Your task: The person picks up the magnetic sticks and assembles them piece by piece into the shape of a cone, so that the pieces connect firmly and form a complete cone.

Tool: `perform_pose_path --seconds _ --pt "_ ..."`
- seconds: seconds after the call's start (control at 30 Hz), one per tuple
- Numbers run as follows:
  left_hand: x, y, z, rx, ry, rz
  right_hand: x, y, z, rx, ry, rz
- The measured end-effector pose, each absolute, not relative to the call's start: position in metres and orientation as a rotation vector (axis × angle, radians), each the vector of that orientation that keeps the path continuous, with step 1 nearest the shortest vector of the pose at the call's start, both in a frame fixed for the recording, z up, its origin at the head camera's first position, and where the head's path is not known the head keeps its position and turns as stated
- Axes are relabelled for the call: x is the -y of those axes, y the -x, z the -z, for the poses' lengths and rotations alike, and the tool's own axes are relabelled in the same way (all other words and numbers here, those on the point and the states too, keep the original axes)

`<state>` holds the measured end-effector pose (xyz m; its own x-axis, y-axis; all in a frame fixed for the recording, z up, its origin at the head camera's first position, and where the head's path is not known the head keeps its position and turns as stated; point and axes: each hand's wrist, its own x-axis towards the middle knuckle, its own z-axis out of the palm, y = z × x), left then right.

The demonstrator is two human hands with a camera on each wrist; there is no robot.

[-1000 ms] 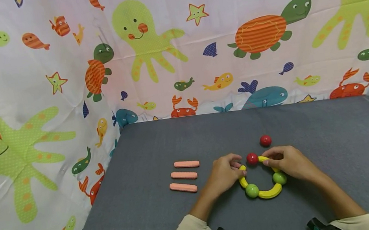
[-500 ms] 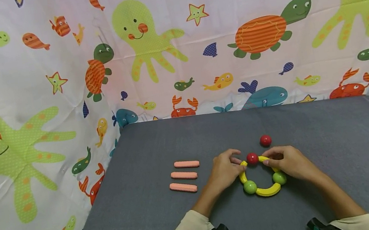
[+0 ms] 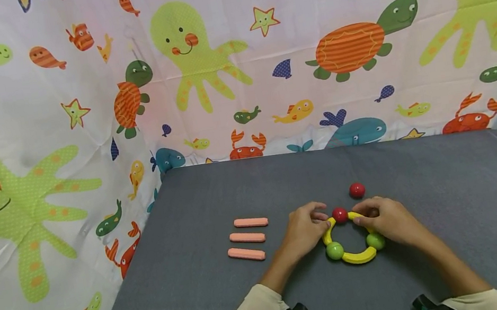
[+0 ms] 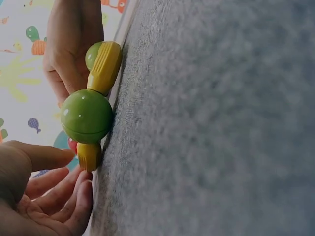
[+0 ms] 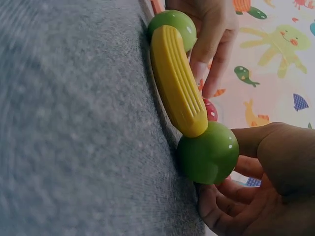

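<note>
A ring of curved yellow pieces and balls lies on the grey table. My left hand (image 3: 305, 228) pinches the left curved yellow piece (image 3: 327, 235), whose upper end meets the red ball (image 3: 340, 214) at the top. Opposite, my right hand (image 3: 388, 217) holds the right curved yellow piece (image 3: 355, 214), partly hidden by its fingers. Green balls sit lower left (image 3: 334, 251) and lower right (image 3: 375, 241), with a third curved yellow piece (image 3: 359, 257) between them. Grooves show along that bottom piece (image 5: 179, 81) in the right wrist view.
A loose red ball (image 3: 357, 190) lies just beyond the ring. Left of the left hand, three pink sticks (image 3: 247, 237) lie in a stacked row. The grey table (image 3: 201, 290) runs back to a cloth printed with sea animals (image 3: 350, 46).
My left hand has shifted slightly up, swinging the left yellow piece's upper end rightward to the red ball and closing the gap. The ring's lower part slid slightly left; the right hand barely moved.
</note>
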<state>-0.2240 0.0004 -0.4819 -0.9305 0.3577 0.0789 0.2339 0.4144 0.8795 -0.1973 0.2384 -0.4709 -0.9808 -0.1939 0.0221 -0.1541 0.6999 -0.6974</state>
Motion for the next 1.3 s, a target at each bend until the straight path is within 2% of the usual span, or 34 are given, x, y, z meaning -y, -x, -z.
perform_pose_path --seconds 0.43,0.77,1.3 --pt "0.029 0.206 0.475 -2.536 -0.661 -1.478 -0.226 0.195 0.478 -2.946 0.688 1.123" --pt "0.066 0.188 0.467 -2.539 -0.638 -1.476 -0.229 0.195 0.471 -2.975 0.387 1.075" --pt "0.13 0.168 0.469 -2.629 -0.402 -1.663 -0.254 0.198 0.459 -2.696 0.259 1.202"
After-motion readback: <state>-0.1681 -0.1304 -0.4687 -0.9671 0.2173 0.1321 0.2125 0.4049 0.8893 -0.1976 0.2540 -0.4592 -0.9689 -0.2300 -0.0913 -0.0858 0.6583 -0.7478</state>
